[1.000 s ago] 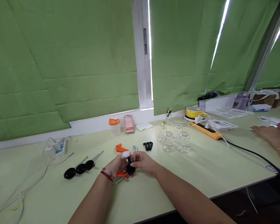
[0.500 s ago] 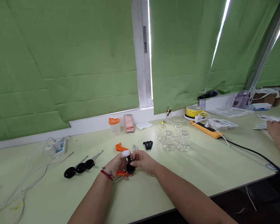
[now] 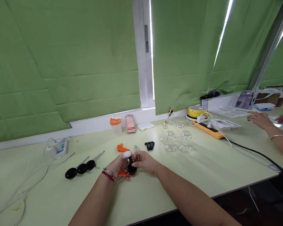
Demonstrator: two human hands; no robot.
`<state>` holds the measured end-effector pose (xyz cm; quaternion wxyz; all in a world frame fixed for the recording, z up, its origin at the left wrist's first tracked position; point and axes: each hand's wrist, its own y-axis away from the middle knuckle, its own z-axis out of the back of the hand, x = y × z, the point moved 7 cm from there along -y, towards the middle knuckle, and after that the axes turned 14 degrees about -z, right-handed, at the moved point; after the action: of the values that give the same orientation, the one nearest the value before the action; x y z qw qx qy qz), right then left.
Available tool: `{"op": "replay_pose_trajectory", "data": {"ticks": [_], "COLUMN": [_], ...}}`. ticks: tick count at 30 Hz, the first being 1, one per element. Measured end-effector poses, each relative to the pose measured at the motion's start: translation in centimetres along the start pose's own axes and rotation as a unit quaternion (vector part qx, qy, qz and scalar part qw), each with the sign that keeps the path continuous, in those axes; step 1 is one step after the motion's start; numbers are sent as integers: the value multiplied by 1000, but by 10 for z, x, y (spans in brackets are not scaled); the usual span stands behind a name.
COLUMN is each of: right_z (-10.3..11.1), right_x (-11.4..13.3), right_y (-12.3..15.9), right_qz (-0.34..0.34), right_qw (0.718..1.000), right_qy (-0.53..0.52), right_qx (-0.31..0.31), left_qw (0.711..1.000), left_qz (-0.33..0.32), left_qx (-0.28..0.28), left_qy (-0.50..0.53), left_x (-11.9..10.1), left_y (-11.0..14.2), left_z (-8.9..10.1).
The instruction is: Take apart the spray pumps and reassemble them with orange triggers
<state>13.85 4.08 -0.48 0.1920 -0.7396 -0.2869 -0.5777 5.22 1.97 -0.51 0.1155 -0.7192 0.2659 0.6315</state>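
My left hand is wrapped around a black round cap with a black stem, held just over the table. An orange lever and a thin metal tube stick out beneath that hand. Above the stem is a white piece; whether it belongs to the cap or covers a fingertip I cannot tell. The fingers of my right hand pinch the stem side of the cap. Behind my hands lie orange levers, small metal pins or springs and several black tubular pieces.
Three black caps with metal tubes lie at left, near white cables and a power strip. Several glass bottles stand right of centre, before an orange power strip. Another person's hand is at far right.
My hands keep nearly the same grip and place on the cap. At far right, the other person's hands have shifted over the papers.
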Motion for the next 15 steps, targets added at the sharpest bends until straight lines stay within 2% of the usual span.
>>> {"op": "replay_pose_trajectory", "data": {"ticks": [15], "right_z": [0], "right_x": [-2], "right_y": [-1], "right_qz": [5], "right_qw": [1000], "right_qy": [1], "right_qx": [5], "left_qw": [1000], "left_qz": [5], "left_qx": [-5], "left_qy": [-5], "left_x": [3], "left_y": [-1], "left_z": [3]}}
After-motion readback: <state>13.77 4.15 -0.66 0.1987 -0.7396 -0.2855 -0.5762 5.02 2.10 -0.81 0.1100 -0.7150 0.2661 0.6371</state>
